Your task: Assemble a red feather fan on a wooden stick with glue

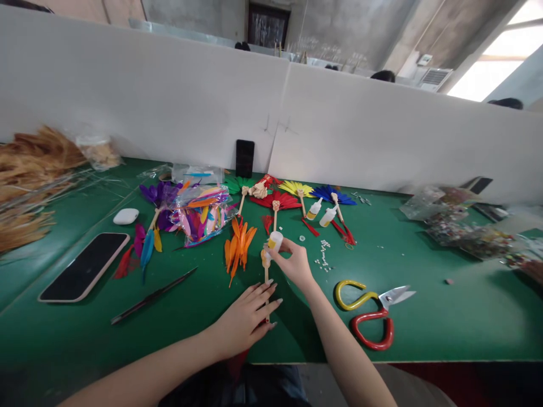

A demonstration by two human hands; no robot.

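My right hand (292,261) is closed around a small white glue bottle (275,240) with a yellow label, tipped with its nozzle down. The bottle is over the head of a pale wooden stick (266,273) lying on the table. My left hand (250,311) lies across the lower part of that stick, fingers stretched out and apart, covering some of it. A loose bunch of orange feathers (238,249) is just left of the stick. Beyond the bottle lies a red feather fan (276,200) with a wooden handle.
Yellow (297,189) and blue (345,199) fans lie behind, near two more glue bottles (321,212). White beads (324,255) are scattered to the right, beyond scissors (377,311). Tweezers (155,295), a phone (85,267) and a bag of colored feathers (201,215) lie left. A white partition (190,107) stands behind.
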